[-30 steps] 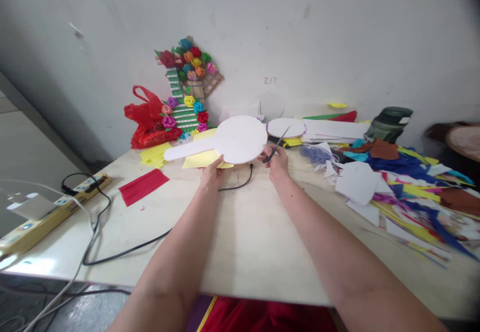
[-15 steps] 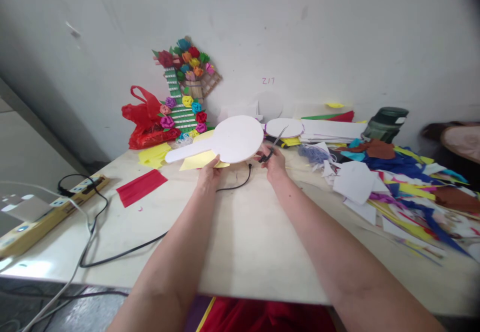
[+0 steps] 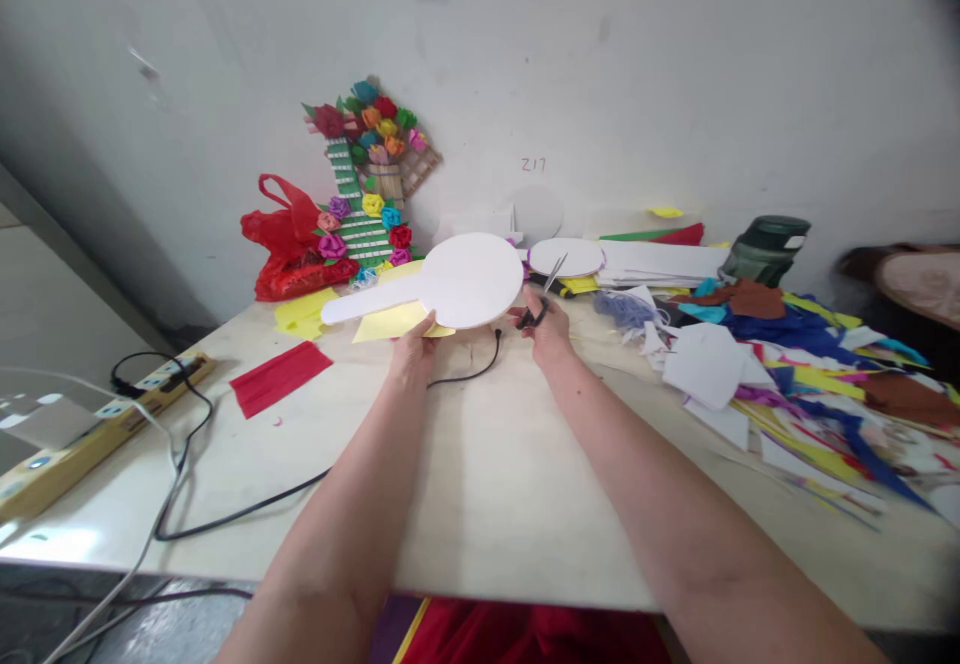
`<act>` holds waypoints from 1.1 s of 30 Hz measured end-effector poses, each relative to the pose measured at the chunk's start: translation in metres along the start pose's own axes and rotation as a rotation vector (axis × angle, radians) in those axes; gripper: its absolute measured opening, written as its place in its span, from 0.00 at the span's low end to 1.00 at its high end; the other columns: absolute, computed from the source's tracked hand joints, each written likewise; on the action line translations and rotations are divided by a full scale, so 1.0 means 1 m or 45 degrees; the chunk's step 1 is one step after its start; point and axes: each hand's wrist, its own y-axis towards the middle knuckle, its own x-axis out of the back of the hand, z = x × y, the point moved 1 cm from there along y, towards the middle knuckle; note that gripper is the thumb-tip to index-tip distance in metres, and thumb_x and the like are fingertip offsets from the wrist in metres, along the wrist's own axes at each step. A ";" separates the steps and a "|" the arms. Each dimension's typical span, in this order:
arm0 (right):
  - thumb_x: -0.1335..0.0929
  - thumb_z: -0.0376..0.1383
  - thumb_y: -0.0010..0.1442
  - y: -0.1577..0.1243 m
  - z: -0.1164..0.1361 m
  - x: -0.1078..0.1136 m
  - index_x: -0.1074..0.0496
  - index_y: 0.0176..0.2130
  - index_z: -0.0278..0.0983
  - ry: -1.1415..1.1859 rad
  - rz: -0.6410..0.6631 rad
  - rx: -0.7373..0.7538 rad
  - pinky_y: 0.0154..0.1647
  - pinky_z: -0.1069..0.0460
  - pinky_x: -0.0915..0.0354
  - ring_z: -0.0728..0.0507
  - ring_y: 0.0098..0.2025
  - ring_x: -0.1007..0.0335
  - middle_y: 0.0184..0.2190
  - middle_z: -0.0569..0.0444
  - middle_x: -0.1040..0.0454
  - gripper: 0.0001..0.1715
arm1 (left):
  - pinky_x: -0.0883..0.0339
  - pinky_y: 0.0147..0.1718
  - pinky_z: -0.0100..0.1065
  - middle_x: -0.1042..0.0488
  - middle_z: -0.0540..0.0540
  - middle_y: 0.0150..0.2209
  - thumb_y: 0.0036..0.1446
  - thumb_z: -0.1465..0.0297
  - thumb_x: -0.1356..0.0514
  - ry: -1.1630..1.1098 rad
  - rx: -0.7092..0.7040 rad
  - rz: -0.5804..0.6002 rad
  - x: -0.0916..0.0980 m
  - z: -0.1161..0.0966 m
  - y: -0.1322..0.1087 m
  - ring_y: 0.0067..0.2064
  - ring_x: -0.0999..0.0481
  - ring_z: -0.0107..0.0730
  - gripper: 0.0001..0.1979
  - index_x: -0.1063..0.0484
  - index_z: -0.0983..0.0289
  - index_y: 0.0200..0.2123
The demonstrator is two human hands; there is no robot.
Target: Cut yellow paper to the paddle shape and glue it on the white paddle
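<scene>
jutting beyond left hand [image 3: 413, 346], white paddle-shaped cutout [image 3: 472, 281]

The pale table [image 3: 510, 484] bears red paper [image 3: 281, 379] and colourful scraps [image 3: 821, 381].

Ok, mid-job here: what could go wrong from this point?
The right hand holds the scissors close to the rounded edge of the white paddle-shaped cutout; a slip might nick it.
The left hand grips the cutout only at its near edge, so it could twist or bend.
A black cable lies on the table between the forearms and might snag.
</scene>
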 end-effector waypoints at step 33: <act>0.29 0.31 0.34 0.010 -0.009 0.011 0.34 0.28 0.35 0.138 -0.057 0.023 0.07 0.59 0.54 0.53 0.13 0.43 0.16 0.61 0.33 0.16 | 0.29 0.40 0.35 0.28 0.57 0.47 0.42 0.80 0.37 0.022 -0.012 0.282 -0.005 0.002 -0.007 0.47 0.28 0.41 0.26 0.32 0.62 0.48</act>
